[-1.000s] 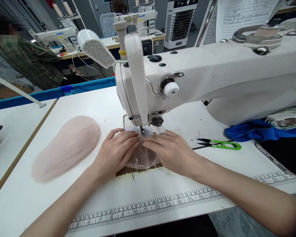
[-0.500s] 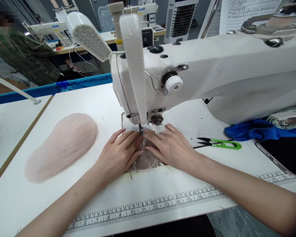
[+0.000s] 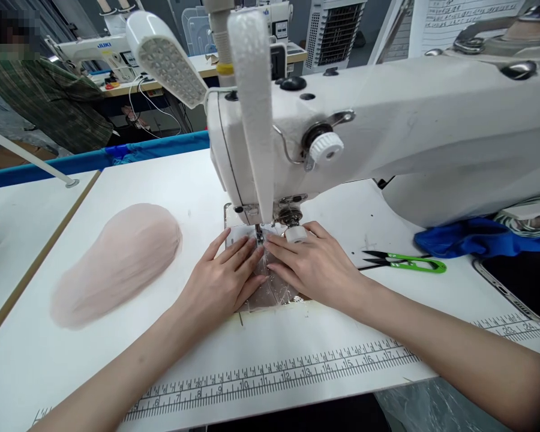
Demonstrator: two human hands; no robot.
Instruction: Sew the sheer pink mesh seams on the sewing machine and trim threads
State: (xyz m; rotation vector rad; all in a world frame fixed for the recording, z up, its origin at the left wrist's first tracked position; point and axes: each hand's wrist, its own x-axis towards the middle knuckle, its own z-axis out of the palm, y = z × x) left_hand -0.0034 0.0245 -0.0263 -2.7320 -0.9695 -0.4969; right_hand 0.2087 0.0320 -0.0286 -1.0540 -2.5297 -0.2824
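My left hand point(image 3: 222, 279) lies flat with fingers stretched out, pressing the left side of a thin, see-through sheet of material point(image 3: 270, 291) on the sewing machine bed. On its right side rests my right hand point(image 3: 317, 261), also flat, with its fingertips beside the presser foot point(image 3: 259, 233). Between my two hands a seam-like line runs down the shiny sheet toward the foot. The needle area is partly hidden behind the machine head point(image 3: 238, 156). Left of my left hand lies a pale pink, sheer piece of fabric point(image 3: 121, 258) with a rounded outline.
Green thread snips point(image 3: 416, 264) lie right of my right hand, near a blue cloth point(image 3: 468, 237) and a phone point(image 3: 522, 279). A printed ruler point(image 3: 265, 381) runs along the table's front edge. Beyond the table, a person in a plaid shirt point(image 3: 49, 102) is near another sewing machine point(image 3: 94, 51).
The view has shifted slightly, moving the scene a little to the right. My left hand's fingers have shifted slightly on the sheet; my right hand stays in nearly the same place.
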